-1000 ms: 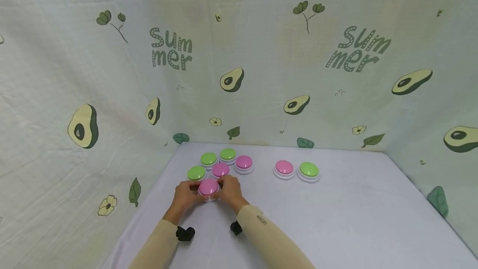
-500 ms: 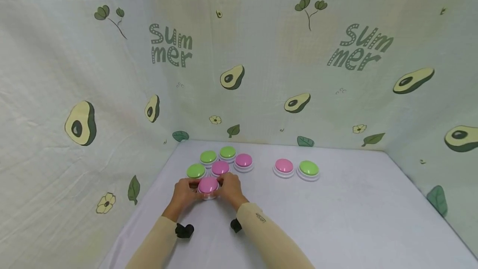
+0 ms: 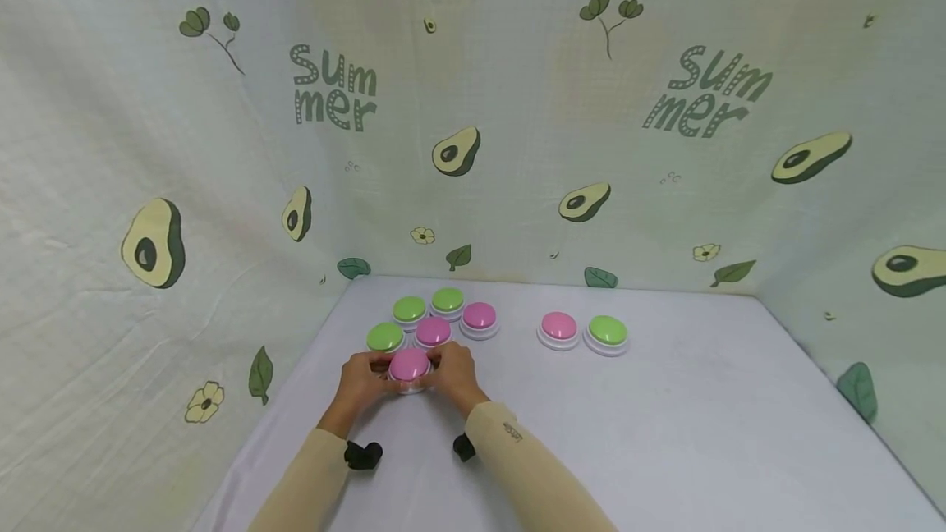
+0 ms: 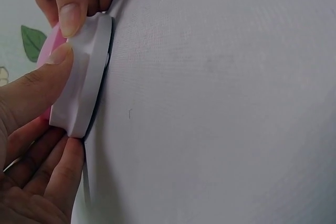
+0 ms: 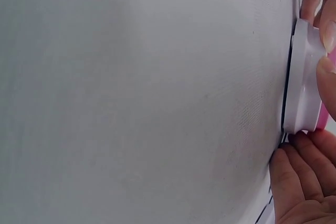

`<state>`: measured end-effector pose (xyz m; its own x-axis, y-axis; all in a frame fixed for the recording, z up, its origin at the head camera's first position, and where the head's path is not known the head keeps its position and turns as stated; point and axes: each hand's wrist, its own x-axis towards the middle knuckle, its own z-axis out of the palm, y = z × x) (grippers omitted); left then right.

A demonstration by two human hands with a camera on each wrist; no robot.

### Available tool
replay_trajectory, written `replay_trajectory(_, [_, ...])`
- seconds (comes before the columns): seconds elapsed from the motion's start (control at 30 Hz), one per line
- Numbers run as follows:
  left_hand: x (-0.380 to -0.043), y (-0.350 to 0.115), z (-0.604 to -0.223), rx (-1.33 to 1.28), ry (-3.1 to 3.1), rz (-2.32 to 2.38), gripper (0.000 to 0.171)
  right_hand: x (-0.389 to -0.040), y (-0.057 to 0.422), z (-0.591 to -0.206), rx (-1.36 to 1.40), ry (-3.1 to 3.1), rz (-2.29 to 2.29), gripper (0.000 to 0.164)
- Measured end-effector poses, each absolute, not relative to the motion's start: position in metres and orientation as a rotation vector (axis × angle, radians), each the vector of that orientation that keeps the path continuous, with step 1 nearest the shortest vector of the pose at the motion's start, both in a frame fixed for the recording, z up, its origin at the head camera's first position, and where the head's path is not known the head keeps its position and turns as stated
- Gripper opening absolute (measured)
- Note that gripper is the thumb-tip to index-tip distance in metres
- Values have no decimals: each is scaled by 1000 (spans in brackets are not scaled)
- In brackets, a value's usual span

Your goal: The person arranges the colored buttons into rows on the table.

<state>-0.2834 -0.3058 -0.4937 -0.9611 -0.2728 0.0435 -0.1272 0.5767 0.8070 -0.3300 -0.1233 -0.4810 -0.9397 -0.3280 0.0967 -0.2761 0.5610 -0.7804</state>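
Note:
A pink push button (image 3: 410, 365) with a round white base stands at the near end of a cluster of buttons. My left hand (image 3: 360, 382) grips its left side, and my right hand (image 3: 456, 376) grips the right side. Both thumbs meet at the front of the white base (image 4: 90, 72) in the left wrist view, with the other fingers curled round the sides. The base sits at the table surface. Just behind it is another pink button (image 3: 433, 331), with a green button (image 3: 385, 337) to the left.
Farther back in the cluster are two green buttons (image 3: 409, 309) and a pink one (image 3: 479, 316). Apart to the right, a pink button (image 3: 559, 326) and a green button (image 3: 608, 330) stand side by side. A printed cloth (image 3: 517, 105) hangs behind the white table (image 3: 665, 433).
The head view has shifted slightly. Both hands keep their hold on the pink button, which stays in the same place among the others.

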Motion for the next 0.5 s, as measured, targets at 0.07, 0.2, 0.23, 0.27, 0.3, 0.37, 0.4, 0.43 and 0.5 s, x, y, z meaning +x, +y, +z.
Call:
replay_trajectory(0.07, [-284,-306,-493,342,-2645,-1338,55,-330,-124,-481,-529,2723,-1337,41])
replay_trajectory(0.2, [-284,-309,-493,348,-2659,-1337,54,-329,-124,-482,-514,2724,-1324,42])
replay_trajectory(0.23, [-284,-309,-493,349,-2664,-1337,55,-329,-124,-482,-511,2724,-1325,42])
replay_trajectory(0.27, [-284,-310,-493,357,-2663,-1343,55,-329,-124,-482,-511,2727,-1326,43])
replay_trajectory(0.3, [-284,-310,-493,350,-2665,-1343,55,-329,-124,-482,-513,2728,-1328,44])
replay_trajectory(0.37, [-283,-310,-492,354,-2664,-1362,55,-329,-124,-482,-506,2726,-1333,44])
replay_trajectory(0.4, [-283,-310,-492,357,-2664,-1369,55,-329,-123,-482,-503,2726,-1336,45])
replay_trajectory(0.43, [-282,-309,-492,360,-2665,-1376,54,-329,-123,-482,-499,2726,-1336,45])
replay_trajectory(0.5, [-281,-308,-491,371,-2665,-1382,53,-329,-122,-483,-487,2721,-1341,45])
